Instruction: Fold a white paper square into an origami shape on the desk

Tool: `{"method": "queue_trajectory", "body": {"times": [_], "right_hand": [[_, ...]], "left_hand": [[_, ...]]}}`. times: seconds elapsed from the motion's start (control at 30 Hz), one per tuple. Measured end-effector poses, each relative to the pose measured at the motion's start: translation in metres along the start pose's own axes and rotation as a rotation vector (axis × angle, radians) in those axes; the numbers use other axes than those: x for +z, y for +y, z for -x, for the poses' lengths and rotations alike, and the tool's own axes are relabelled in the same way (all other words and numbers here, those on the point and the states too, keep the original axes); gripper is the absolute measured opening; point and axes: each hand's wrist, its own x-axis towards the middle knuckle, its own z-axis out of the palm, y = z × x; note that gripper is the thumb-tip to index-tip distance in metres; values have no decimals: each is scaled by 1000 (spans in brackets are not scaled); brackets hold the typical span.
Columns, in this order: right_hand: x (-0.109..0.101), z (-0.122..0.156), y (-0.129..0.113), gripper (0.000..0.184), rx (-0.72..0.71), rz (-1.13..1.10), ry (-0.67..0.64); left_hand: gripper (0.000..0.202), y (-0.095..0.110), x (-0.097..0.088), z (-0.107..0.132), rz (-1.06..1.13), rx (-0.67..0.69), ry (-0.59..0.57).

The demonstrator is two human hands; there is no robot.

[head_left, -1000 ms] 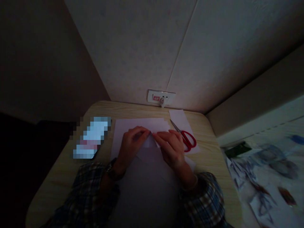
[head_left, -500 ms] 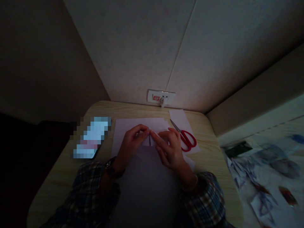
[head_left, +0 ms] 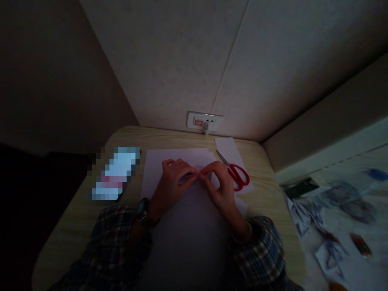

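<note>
A folded sheet of white paper lies in front of me on a small wooden table. My left hand and my right hand meet at its far tip, fingertips pinched together on the paper's point. Both wrists rest over the sheet; a watch sits on my left wrist. Beneath the folded piece lies a larger flat white sheet. Light is dim, so the fold lines are hard to make out.
Red-handled scissors lie just right of my right hand on a paper strip. A blurred-out flat object sits at the left. A wall socket is behind the table. Patterned bedding lies to the right.
Both hands have closed in on the paper's far tip and slid slightly away from me; the raised flap seen earlier is now pressed down under the fingertips.
</note>
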Motion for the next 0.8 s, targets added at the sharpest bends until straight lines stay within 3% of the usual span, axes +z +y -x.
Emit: {"method": "queue_trajectory", "body": {"times": [0.3, 0.57, 0.8], "right_hand": [[0, 0, 0, 17, 158, -85, 13], [-3, -4, 6, 12, 135, -129, -90], [-1, -4, 8, 15, 171, -159, 5]], "left_hand": [[11, -1, 6, 2, 38, -28, -66], [16, -7, 5, -2, 226, -235, 55], [16, -8, 4, -3, 316, -244, 17]]}}
